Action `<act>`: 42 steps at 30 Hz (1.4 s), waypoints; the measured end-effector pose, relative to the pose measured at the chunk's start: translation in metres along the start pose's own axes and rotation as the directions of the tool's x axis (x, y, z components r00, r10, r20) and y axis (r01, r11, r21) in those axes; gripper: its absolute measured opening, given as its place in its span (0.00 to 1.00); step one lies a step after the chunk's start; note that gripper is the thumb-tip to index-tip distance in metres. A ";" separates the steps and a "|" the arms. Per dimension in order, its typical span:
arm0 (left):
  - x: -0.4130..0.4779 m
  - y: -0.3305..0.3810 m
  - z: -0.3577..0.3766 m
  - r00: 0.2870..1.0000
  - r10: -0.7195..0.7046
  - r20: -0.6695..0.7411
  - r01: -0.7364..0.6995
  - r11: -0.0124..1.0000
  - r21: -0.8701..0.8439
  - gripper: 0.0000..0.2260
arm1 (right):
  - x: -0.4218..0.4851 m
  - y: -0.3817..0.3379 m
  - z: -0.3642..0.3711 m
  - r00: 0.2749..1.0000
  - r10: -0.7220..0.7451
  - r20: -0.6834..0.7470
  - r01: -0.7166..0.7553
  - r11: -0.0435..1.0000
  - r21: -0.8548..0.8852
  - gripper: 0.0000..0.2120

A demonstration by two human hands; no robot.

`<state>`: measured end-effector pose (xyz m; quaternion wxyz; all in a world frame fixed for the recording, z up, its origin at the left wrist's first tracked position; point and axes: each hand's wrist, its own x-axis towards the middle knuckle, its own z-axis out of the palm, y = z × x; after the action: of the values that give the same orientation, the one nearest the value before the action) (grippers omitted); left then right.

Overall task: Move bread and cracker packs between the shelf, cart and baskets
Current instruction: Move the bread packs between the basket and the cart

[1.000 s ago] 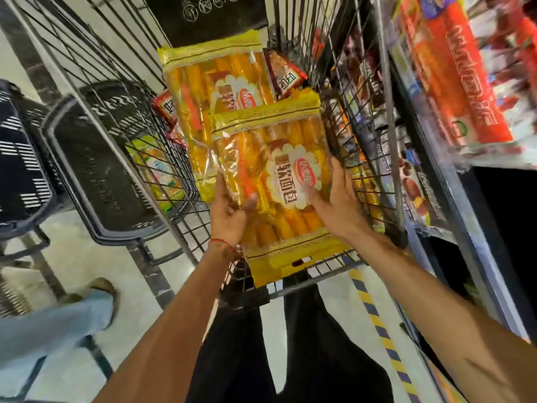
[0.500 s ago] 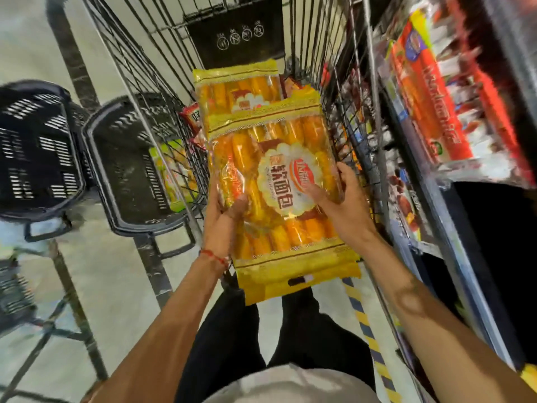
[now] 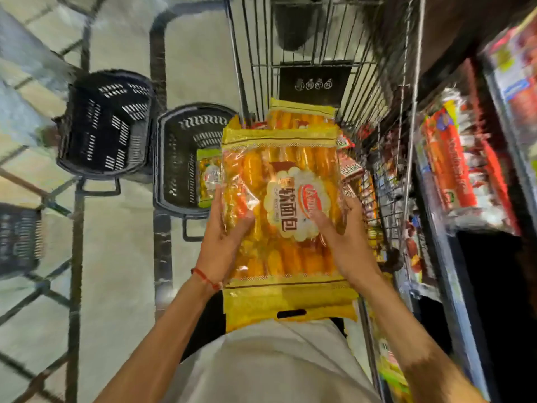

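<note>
Both hands hold the yellow clear-film bread pack (image 3: 287, 205) by its long sides. Left hand (image 3: 223, 239) grip pinches the left edge, thumb on front; right hand (image 3: 344, 239) grip pinches the right edge, thumb on the label. It's above the wire shopping cart (image 3: 316, 64), long axis pointing straight away from the body. The black plastic basket (image 3: 177, 170) sits just left of the cart, left hand nearer; the snack shelf (image 3: 444, 271) is right, right hand nearer. Either way it's probably a sideways carry

Front pack (image 3: 279, 170) hides most of rear bread pack (image 3: 300, 117)
</note>
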<state>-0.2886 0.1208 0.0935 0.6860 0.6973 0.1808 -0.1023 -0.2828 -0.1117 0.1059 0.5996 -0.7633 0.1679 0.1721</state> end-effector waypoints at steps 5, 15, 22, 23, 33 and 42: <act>0.000 -0.007 -0.086 0.997 0.047 -0.068 -0.038 0.990 0.134 0.38 | -0.014 -0.018 0.083 0.999 -0.031 -0.030 0.031 1.000 -0.001 0.38; 0.022 0.001 -0.231 0.994 0.033 -0.108 -0.009 0.977 0.212 0.44 | -0.020 -0.056 0.226 0.999 0.001 -0.048 0.003 0.997 0.073 0.39; 0.082 -0.014 -0.263 0.998 0.006 -0.068 0.010 0.972 0.233 0.40 | 0.038 -0.072 0.259 0.999 0.024 -0.032 -0.024 1.000 -0.014 0.45; 0.092 -0.015 -0.264 0.997 0.001 -0.075 0.016 0.975 0.222 0.40 | 0.050 -0.074 0.264 0.999 0.038 -0.017 -0.038 0.999 -0.025 0.46; 0.222 -0.068 -0.255 0.960 -0.207 -0.189 0.229 0.968 0.106 0.48 | 0.204 -0.024 0.302 0.982 0.172 0.072 -0.168 0.984 -0.050 0.39; 0.348 -0.177 -0.253 0.949 -0.253 -0.185 0.279 0.952 0.127 0.42 | 0.332 0.068 0.353 0.993 0.107 -0.059 -0.120 0.946 -0.302 0.40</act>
<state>-0.0670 0.4100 -0.1952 0.5935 0.7225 0.3219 -0.1488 -0.0427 0.1996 -0.1849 0.4602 -0.8392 0.1954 0.2139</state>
